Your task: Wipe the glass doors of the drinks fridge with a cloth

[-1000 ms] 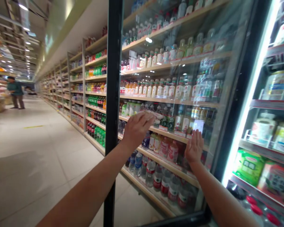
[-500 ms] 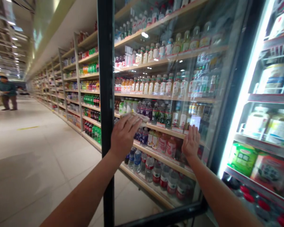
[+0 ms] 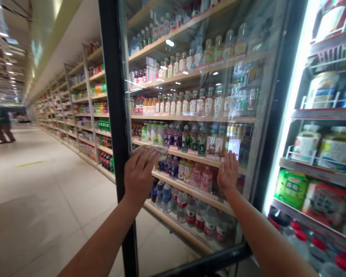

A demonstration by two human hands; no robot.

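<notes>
My left hand point(image 3: 138, 171) is closed on a crumpled pale cloth point(image 3: 160, 151), held at the glass door point(image 3: 173, 132) close to its dark upright frame point(image 3: 114, 111). The fingers lie over the cloth and hide part of it. Farther right, my right hand point(image 3: 228, 172) is open, its fingers stretched upward and its palm toward the glass. Whether that palm presses on the pane I cannot tell. A small bright patch point(image 3: 234, 148) shows by its fingertips. Through the pane, rows of bottled drinks point(image 3: 190, 104) appear on wooden shelves.
On the right, a lit cooler point(image 3: 324, 115) holds bottles, a green pack point(image 3: 291, 188) and a red pack point(image 3: 325, 206). Long stocked shelves point(image 3: 88, 104) run into the distance at left. A person point(image 3: 0, 120) is on the tiled floor point(image 3: 46, 204) at far left.
My left hand and the cloth have shifted left and slightly down. My right hand keeps nearly its place on the door. The whole scene has slid a little left in view.
</notes>
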